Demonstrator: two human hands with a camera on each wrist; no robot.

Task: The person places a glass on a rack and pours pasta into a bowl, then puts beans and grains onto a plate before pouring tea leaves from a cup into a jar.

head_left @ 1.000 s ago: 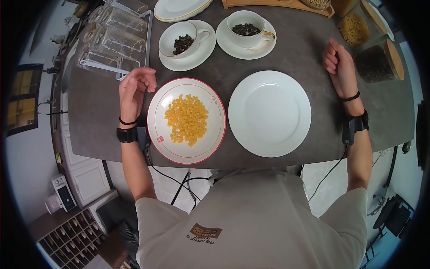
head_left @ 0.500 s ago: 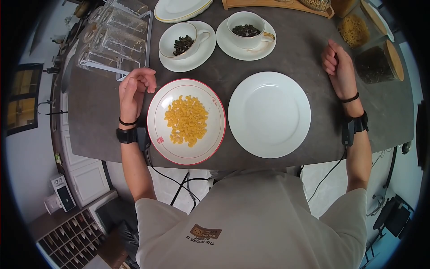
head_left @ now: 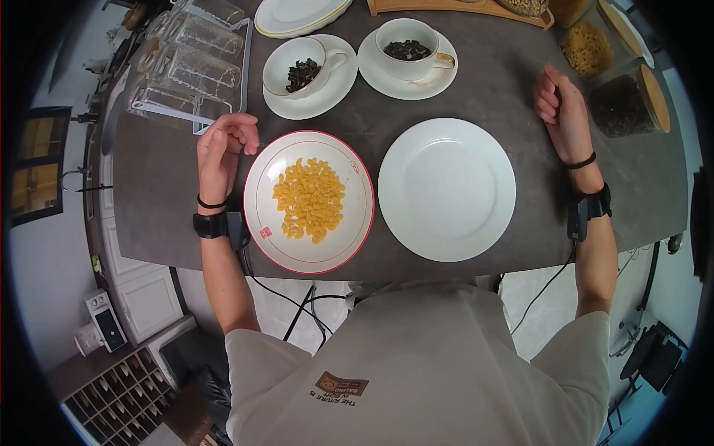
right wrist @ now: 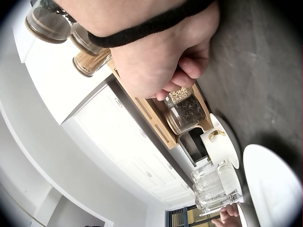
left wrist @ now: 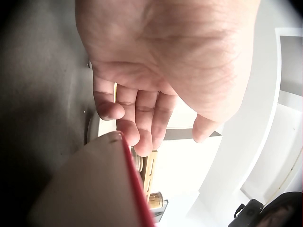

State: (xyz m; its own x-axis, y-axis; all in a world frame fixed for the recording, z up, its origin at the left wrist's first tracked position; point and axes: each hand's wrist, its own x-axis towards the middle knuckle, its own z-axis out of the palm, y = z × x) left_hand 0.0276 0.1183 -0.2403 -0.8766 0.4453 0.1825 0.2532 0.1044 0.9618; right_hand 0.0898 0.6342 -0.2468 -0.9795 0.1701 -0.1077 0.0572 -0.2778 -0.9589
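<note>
Curling loosely, left grip (head_left: pixel 219 154) sits just beside red-rimmed plate (head_left: pixel 358 215) of macaroni (head_left: pixel 309 199) on bench (head_left: pixel 494 85); right grip (head_left: pixel 568 119), likewise loosely curled, near wooden-lidded jar (head_left: pixel 623 105).

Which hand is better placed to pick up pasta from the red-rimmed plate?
Probably the left hand: it is right beside the red-rimmed plate, whereas the right hand lies beyond the white plate.

Macaroni (head_left: pixel 309 201) sits in a dish (head_left: pixel 258 193), dial centre; plate (head_left: pixel 447 189) at 3 o'clock; left hand (head_left: pixel 225 152) at 10; glasses (head_left: pixel 212 70) in a rack (head_left: pixel 247 59) at 11; cup (head_left: pixel 278 63) on saucer (head_left: pixel 338 83) at 12; second cup (head_left: pixel 403 68) likewise at 1; right hand (head_left: pixel 564 108) at 2, jar (head_left: pixel 625 104) beyond.
</note>
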